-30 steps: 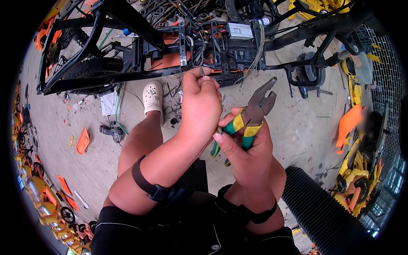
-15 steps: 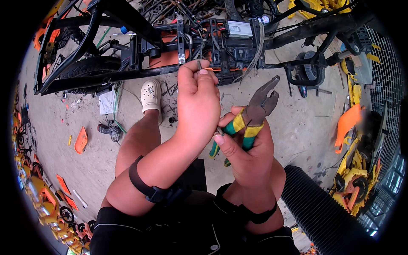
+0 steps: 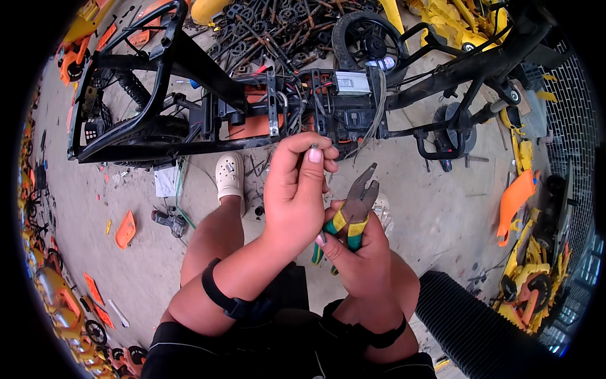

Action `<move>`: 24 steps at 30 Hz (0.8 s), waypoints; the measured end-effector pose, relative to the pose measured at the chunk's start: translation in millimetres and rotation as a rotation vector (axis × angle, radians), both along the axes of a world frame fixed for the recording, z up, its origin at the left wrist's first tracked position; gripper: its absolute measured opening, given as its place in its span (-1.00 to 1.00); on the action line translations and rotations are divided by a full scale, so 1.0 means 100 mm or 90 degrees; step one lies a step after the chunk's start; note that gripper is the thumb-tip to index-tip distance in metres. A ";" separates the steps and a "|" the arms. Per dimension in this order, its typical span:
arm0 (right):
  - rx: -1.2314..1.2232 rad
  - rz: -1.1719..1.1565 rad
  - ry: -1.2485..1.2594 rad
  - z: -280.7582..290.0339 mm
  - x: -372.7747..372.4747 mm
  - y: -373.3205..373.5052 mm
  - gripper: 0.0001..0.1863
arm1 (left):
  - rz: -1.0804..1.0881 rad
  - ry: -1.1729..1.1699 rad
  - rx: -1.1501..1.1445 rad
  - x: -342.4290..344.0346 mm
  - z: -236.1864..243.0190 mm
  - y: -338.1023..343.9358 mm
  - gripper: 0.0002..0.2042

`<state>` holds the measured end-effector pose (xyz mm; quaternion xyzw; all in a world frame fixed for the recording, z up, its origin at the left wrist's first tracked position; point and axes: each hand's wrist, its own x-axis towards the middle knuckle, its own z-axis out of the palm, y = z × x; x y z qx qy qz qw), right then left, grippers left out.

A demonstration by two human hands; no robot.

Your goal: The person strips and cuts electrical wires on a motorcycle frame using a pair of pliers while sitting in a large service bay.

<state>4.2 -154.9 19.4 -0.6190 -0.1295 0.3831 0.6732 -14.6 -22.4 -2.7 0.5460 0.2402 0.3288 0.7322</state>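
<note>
My left hand (image 3: pixel 293 189) is closed in a pinch, with a small grey metal piece (image 3: pixel 314 146) showing at the thumb and forefinger. My right hand (image 3: pixel 356 252) grips combination pliers (image 3: pixel 358 202) with green and yellow handles, jaws upward and slightly apart. Its thumb also presses on a thin metal bit beside my left wrist. Beyond both hands lies a black vehicle frame (image 3: pixel 189 150) with loose grey cables (image 3: pixel 379 114), an orange panel and a silver electronic box (image 3: pixel 352 82).
A cordless power tool (image 3: pixel 169 222) and orange pieces (image 3: pixel 125 228) lie on the concrete floor (image 3: pixel 139 278). Rusty metal parts (image 3: pixel 278 35) are piled behind the frame. Yellow and orange body panels (image 3: pixel 516 205) line the right. A black ribbed object (image 3: pixel 467 316) stands beside me at lower right.
The view has shifted, so the frame sits lower and more of the pile behind shows. Both hands and the pliers appear lower in the picture, with their grips kept.
</note>
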 end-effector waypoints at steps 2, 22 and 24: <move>-0.013 0.005 0.020 0.01 0.01 0.00 -0.59 | -0.005 -0.017 0.013 0.00 -0.01 0.00 -0.86; -0.127 -0.120 0.308 -0.17 0.40 -0.20 -0.55 | 0.117 0.073 -0.176 0.03 -0.07 0.65 -0.74; -0.032 -0.177 0.256 -0.08 0.43 -0.20 -0.49 | 0.085 0.081 -0.180 0.00 -0.03 0.68 -0.72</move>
